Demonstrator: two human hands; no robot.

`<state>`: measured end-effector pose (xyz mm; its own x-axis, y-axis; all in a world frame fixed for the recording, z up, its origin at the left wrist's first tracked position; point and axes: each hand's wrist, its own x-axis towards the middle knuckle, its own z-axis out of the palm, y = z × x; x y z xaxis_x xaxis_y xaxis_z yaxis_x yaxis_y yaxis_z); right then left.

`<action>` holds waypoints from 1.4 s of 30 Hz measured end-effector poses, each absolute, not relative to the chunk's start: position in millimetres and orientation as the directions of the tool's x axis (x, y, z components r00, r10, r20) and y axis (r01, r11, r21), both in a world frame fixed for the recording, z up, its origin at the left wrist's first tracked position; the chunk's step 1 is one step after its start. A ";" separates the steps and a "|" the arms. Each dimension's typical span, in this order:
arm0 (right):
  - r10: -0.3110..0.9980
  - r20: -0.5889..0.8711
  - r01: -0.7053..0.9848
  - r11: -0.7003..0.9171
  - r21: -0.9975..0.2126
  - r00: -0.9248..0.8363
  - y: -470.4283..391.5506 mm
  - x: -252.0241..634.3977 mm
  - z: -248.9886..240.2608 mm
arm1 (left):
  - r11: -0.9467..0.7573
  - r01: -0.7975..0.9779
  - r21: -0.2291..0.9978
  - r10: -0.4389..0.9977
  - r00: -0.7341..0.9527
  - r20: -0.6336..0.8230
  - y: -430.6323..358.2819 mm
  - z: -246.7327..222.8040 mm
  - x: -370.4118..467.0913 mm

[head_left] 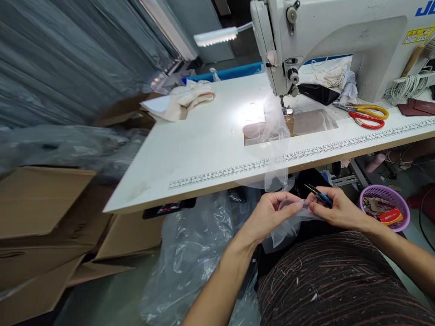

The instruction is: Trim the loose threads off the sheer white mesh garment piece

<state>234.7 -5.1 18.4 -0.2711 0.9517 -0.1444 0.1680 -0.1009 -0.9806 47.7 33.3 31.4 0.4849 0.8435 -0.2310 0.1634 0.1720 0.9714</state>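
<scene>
Over my lap, below the table's front edge, my left hand pinches a sheer white fabric. My right hand is closed around blue-handled thread snips, whose blades point up and left. Its thumb and fingertip also meet the fabric close to my left fingertips. Part of the sheer cloth runs up over the table edge toward the presser foot of the sewing machine. Folds of it hang down between my hands and the table.
Red- and yellow-handled scissors and a black phone-like object lie beside the machine. Beige cloth sits at the table's left. A purple basket stands at right, cardboard boxes at left, clear plastic below the table.
</scene>
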 end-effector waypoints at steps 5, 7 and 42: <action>0.957 -0.102 0.284 -0.021 -0.958 -0.272 -9.7 237.5 11.7 | 0.270 0.132 0.954 0.820 0.488 -0.300 35.0 27.9 47.2; 0.961 -0.087 0.336 0.006 -0.942 -0.261 -11.0 238.7 9.3 | 0.257 0.147 0.955 0.826 0.480 -0.296 35.0 28.5 47.5; 0.960 -0.023 0.486 0.120 -0.866 -0.278 -14.3 237.3 -5.0 | 0.126 0.319 0.939 0.830 0.485 -0.276 30.3 26.8 47.8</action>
<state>237.3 -14.3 -5.0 -0.2779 0.9603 -0.0233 0.4859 0.1196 -0.8658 47.8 30.3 26.8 0.4849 0.8298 -0.2761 0.3187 0.1264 0.9394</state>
